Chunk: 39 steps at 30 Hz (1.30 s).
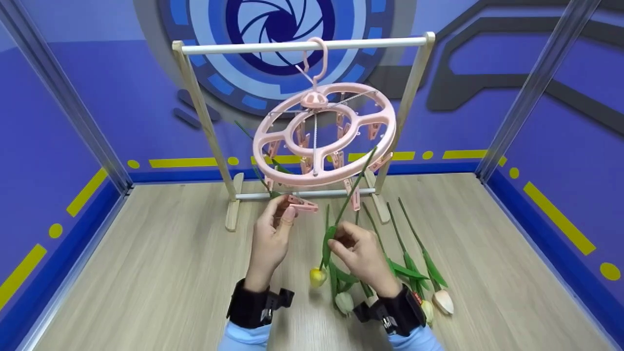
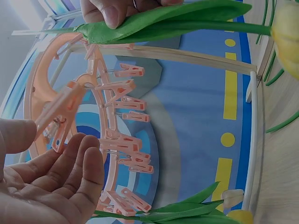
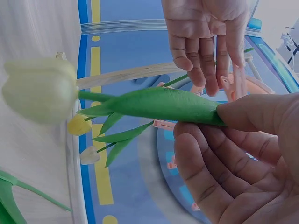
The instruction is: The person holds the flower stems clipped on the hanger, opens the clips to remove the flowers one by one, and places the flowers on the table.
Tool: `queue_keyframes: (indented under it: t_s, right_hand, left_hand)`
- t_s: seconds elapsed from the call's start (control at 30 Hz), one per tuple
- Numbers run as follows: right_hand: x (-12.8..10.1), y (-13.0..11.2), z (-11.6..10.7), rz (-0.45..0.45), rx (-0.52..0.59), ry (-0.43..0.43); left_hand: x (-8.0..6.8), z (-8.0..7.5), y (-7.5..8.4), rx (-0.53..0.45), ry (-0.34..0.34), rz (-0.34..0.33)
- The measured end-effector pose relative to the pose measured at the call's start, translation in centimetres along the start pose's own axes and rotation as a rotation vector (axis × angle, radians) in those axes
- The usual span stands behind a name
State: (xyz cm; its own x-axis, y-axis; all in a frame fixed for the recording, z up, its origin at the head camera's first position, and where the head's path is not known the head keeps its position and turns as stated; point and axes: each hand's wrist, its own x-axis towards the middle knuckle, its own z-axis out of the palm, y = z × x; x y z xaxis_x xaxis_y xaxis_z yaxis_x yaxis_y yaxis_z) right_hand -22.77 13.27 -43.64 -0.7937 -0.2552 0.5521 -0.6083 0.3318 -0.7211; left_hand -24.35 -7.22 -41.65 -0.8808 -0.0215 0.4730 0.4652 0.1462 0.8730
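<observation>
My left hand (image 1: 270, 241) pinches the handle end of a pink clothespin (image 1: 304, 204) between thumb and fingers, below the front-left rim of a round pink hanger (image 1: 331, 176). To its right, my right hand (image 1: 360, 248) holds a yellow tulip (image 1: 318, 277) by its green leaf and stem, thumb against fingers. The blossom points down and the stem tip rises in front of the hanger's rim. In the right wrist view the thumb presses on the leaf (image 3: 163, 105). The left wrist view shows the clothespin (image 2: 63, 109) near the upright fingers.
The hanger hooks over a white bar (image 1: 234, 48) on a wooden stand (image 1: 204, 112). Several clothespins (image 1: 337, 160) dangle from it. Yellow (image 3: 79, 125) and white (image 3: 89, 155) tulips hang at its left side. More tulips lie at the right, including a pale pink one (image 1: 443, 302).
</observation>
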Motion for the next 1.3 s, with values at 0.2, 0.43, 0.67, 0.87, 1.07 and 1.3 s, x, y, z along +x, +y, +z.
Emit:
queue_keyframes:
  t_s: [0.2,0.43,0.67,0.87,1.07,1.3]
  right_hand:
    - [0.0,-0.1,-0.4,0.055,0.004,0.003]
    - [-0.1,0.1,-0.9,0.165,0.025,-0.005]
    - [0.0,0.7,-1.3,0.217,0.075,0.021]
    - [0.0,1.2,-1.4,0.258,0.105,0.044]
    - [0.0,1.5,-1.1,0.348,0.172,0.037]
    - [0.0,2.2,-0.4,0.407,0.203,0.001]
  left_hand:
    - [0.1,0.0,-0.3,-0.026,-0.030,-0.002]
    - [0.1,0.0,-0.2,-0.013,-0.027,-0.026]
    - [-0.1,-0.1,-0.2,0.097,0.014,0.036]
    - [-0.2,-0.3,0.0,0.181,0.033,0.046]
    - [-0.2,-0.5,0.0,0.213,0.034,0.047]
    - [-0.3,-0.9,-0.4,0.278,0.031,0.047]
